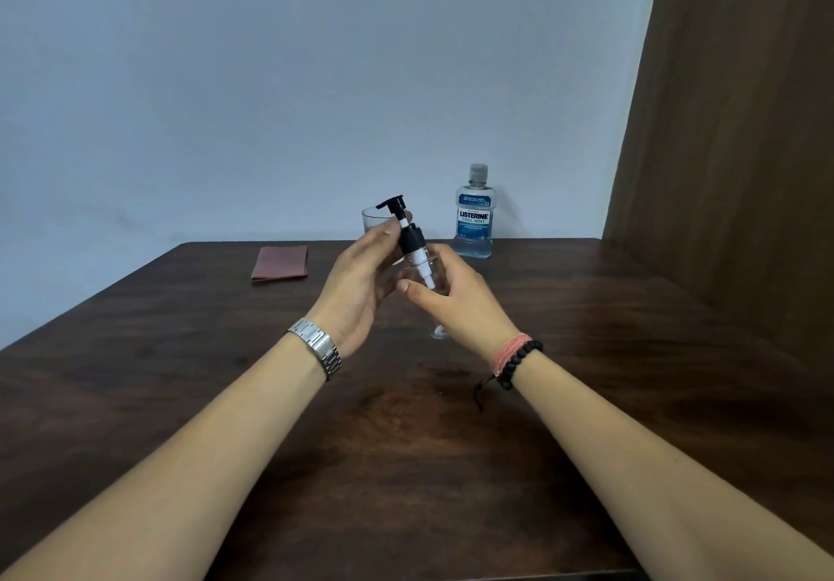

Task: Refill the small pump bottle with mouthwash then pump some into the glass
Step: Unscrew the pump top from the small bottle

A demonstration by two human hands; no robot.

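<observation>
Left hand (361, 278) is pinching the pump head (403, 223), fingers clamped on its collar; right hand (451, 296) is gripping the small pump bottle (437, 291) above the desk (586, 332). Prob. best lifting the tube straight out, w/ bottle upright.

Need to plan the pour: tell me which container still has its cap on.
The mouthwash bottle by the wall, grey cap on; the small pump bottle has its pump lifted out.

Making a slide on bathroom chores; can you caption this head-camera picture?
Left hand lifts the pump top from the small clear bottle held by the right hand, mouthwash behind.
</observation>
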